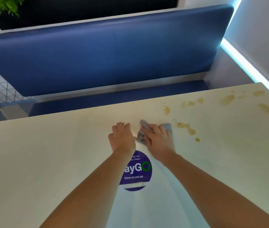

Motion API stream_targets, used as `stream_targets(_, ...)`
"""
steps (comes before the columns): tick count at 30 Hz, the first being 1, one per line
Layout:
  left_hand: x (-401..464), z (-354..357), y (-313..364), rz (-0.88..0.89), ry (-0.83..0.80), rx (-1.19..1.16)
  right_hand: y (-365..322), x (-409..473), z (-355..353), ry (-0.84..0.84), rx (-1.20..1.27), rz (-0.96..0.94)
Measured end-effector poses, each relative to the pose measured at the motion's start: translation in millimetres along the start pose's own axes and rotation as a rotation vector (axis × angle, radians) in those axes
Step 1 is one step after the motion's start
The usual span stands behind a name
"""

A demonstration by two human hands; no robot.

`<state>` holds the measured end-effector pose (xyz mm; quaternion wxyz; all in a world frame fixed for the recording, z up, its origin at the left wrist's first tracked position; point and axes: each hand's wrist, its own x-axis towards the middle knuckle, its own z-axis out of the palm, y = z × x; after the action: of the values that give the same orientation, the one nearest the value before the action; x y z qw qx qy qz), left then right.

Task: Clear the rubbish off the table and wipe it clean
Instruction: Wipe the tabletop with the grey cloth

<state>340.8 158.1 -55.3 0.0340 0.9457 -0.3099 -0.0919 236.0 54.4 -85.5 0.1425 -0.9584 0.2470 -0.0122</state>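
Note:
My right hand (158,138) presses flat on a grey-blue cloth (142,132) on the cream table (48,153), near the table's middle. The cloth shows to the left of the fingers and at their far edge. My left hand (122,137) rests on the table just left of the cloth, fingers curled under, holding nothing that I can see. Brown spill stains (186,128) spread over the table to the right of the cloth, reaching the far right corner (229,98).
A round purple sticker (138,171) reading "Clean as you go" lies on the table between my forearms. Beyond the table's far edge stands a blue padded bench (105,55). A lit strip (245,68) runs along the wall at right.

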Motion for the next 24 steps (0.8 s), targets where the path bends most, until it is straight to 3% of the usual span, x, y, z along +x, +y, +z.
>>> stream_targets(3,-9,-2,13,0.051,0.032,0.045,28,-28,-4,-0.014,0.016,-0.091)
stream_targets(8,-21,8,43,0.095,0.01,-0.039,60,-34,-14,0.076,0.072,0.121)
stream_targets(13,-21,15,66,-0.003,-0.032,-0.112,81,-66,-17,0.107,0.104,-0.031)
stream_targets(17,-16,16,80,-0.091,-0.119,-0.104,130,-51,-34,0.067,0.074,0.166)
stream_targets(20,-13,20,90,-0.161,-0.171,-0.084,120,-35,-38,0.077,0.09,0.228)
stream_targets(24,-6,19,102,-0.229,-0.241,-0.044,113,-57,-17,0.058,0.152,0.007)
